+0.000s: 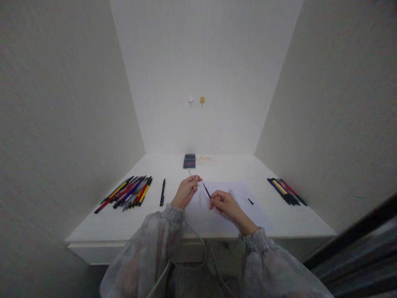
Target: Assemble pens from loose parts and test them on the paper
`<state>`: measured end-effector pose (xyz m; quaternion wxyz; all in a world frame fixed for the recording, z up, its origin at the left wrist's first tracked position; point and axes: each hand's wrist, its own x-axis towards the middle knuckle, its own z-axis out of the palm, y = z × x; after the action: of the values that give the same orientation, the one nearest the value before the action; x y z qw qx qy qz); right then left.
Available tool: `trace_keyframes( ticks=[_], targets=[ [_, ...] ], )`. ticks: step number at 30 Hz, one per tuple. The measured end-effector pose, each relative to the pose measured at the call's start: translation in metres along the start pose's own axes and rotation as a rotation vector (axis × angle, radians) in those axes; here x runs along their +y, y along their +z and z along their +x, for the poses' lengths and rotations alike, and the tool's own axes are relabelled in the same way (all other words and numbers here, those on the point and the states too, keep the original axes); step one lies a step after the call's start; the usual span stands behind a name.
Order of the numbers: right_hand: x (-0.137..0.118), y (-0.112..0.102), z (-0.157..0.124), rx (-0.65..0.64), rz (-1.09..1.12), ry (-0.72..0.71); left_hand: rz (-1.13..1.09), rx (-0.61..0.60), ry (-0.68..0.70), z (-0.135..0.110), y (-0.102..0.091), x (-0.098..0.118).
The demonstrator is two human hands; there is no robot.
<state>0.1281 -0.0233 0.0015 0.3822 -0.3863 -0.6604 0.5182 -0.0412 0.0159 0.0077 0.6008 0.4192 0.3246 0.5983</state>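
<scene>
A: Pinching a thin black refill [206, 191], the right fingers [215, 199] are gripping its lower end. Its long axis is running up-left.

B: And what is the tip aiming at?

A: It is aiming at the left fingers [194, 181], which are curling shut just beyond it over the paper [248, 215]. I cannot tell what they are holding.

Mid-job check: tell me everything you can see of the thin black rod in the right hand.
The thin black rod is slim, straight and dark; its material is too small to tell. The right hand pinches its lower end, so it slants up and left above the sheet of paper. Its free tip points toward the left hand, apart from it.
</scene>
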Motion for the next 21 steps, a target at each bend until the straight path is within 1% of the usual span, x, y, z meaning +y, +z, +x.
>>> trace_keyframes(
  ticks=[8, 15, 21],
  targets=[
    [0.0033, 0.0006, 0.0009, 0.002, -0.022, 0.008, 0.039, -0.024, -0.016, -0.0013, 0.0018, -0.0023],
    [0.0040, 0.0008, 0.0012, 0.005, -0.014, 0.024, 0.037, -0.080, -0.011, -0.0022, 0.0029, -0.0024],
    [0.0045, 0.0003, 0.0004, 0.008, -0.007, 0.018, 0.117, -0.112, 0.000, -0.0045, 0.0052, -0.0019]
  ],
)
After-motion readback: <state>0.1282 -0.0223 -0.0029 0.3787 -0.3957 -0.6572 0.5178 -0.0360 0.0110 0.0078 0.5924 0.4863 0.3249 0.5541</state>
